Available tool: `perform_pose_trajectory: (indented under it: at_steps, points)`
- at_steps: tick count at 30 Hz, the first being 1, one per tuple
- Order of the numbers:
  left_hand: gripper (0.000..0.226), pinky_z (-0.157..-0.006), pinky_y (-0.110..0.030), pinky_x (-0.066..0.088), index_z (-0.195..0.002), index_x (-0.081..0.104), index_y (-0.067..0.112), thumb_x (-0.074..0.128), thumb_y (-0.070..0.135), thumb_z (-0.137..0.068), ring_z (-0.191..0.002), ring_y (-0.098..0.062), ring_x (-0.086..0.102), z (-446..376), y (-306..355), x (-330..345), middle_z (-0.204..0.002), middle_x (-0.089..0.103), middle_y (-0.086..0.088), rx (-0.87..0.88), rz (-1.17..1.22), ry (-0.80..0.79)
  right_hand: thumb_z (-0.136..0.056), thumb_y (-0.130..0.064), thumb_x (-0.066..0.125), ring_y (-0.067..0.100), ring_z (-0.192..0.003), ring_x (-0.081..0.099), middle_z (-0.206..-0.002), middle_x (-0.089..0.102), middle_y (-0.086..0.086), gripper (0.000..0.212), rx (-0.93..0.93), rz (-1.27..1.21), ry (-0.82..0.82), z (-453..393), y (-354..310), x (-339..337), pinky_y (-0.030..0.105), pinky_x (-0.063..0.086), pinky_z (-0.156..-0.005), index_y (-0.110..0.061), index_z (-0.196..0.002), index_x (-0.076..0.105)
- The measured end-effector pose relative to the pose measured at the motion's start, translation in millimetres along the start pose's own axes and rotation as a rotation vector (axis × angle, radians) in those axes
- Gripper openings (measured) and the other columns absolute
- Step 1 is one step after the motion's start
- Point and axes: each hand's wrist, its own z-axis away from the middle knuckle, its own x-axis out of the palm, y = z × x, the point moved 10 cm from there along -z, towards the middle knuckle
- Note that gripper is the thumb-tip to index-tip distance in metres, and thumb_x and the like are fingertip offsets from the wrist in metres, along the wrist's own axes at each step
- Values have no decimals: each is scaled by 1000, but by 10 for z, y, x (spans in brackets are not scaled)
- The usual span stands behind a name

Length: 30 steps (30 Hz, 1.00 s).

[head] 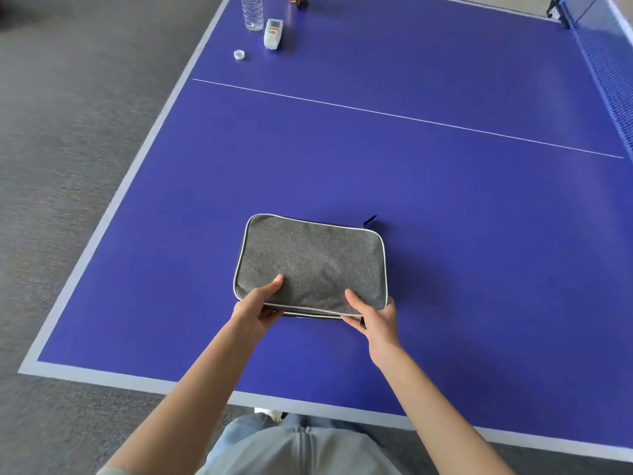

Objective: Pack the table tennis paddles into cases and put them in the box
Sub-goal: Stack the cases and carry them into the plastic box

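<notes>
Paddle case (311,264), grey fabric with pale piping, is laid flat on the blue worktop (445,207), a little way in from its near edge and towards its left side. No paddle and no box can be seen; whether a paddle is inside the case cannot be told.

At the far left, grey carpet (68,166) is seen beyond the worktop's pale border. Further along, at the far end, a clear water bottle (252,12) stands upright, with a loose bottle cap (239,54) near it and a small white device (273,33) lying just beside the bottle.

The left hand (255,305) grips the case's near left corner, thumb on top and fingers curled underneath. The right hand (373,317) grips the near right edge the same way, thumb pressed on the fabric. This two-handed hold at the near edge suggests the case is being steadied or readied for lifting. A dark zip pull (370,220) pokes out at the far right corner.

To the right, wide bare worktop is crossed by a white line, and the net (609,73) bounds the far right side.
</notes>
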Motion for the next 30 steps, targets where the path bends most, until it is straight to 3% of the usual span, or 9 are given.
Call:
perform_pose_trajectory:
  at_steps: [6,10,12,14,17,19,22,27,30]
  points:
    - [46,-62,-27,57,-93,63,9,84,38,-64,-75,-17,64,40,181,-258,-84,64,-1,207,-314,142,-64,-50,80,26,-55,68,-99,65,7,65,-174,544,62,-2,-248,-86,36,58,-57,-14,-100,40]
    - [59,-70,-32,55,-102,62,5,77,51,-68,-80,-20,63,64,223,-450,-100,64,-7,137,-656,84,-60,-73,66,29,-82,64,-92,63,5,76,-317,997,141,18,-458,-109,43,54,-65,-13,-98,40]
    - [70,-76,-36,56,-111,55,6,78,54,-65,-84,-21,63,74,97,-540,-109,57,-9,16,-602,60,-63,-66,70,31,-106,53,-112,56,10,82,-390,929,224,64,-442,-135,42,50,-76,-12,-116,38]
    - [74,-86,-45,54,-117,45,9,80,47,-64,-100,-25,60,89,-95,-445,-117,49,-11,-115,-304,11,-62,-57,78,32,-120,41,-130,40,14,98,-329,722,292,96,-239,-204,43,44,-89,-10,-132,28]
    - [83,-102,-53,39,-129,39,12,80,46,-65,-124,-27,45,91,-306,-35,-123,42,-11,-234,176,-52,-65,-41,83,29,-115,49,-134,35,11,95,91,12,243,122,401,-152,41,48,-91,-13,-136,28]
    - [87,-106,-50,35,-132,41,15,79,53,-63,-127,-26,43,77,-329,141,-128,45,-5,-208,199,-15,-71,-39,79,22,-104,53,-124,44,6,75,305,-270,108,232,613,142,36,49,-89,-14,-131,41]
    - [90,-95,-39,43,-128,47,17,86,49,-54,-110,-22,54,29,-352,195,-124,57,1,-141,232,59,-71,-47,76,20,-112,49,-125,47,2,66,378,-347,24,294,581,431,39,44,-99,-21,-125,50]
    - [80,-66,-25,45,-122,52,13,86,43,-56,-80,-12,58,-4,-344,181,-104,62,2,-58,306,80,-66,-52,77,21,-111,50,-122,51,4,75,395,-353,120,235,532,463,38,42,-103,-13,-123,47]
    - [76,-73,-27,50,-121,53,14,86,38,-57,-86,-12,63,-5,-327,223,-109,65,2,-23,358,49,-60,-49,83,19,-109,57,-120,59,2,79,321,-421,151,174,532,446,34,47,-100,-9,-121,52]
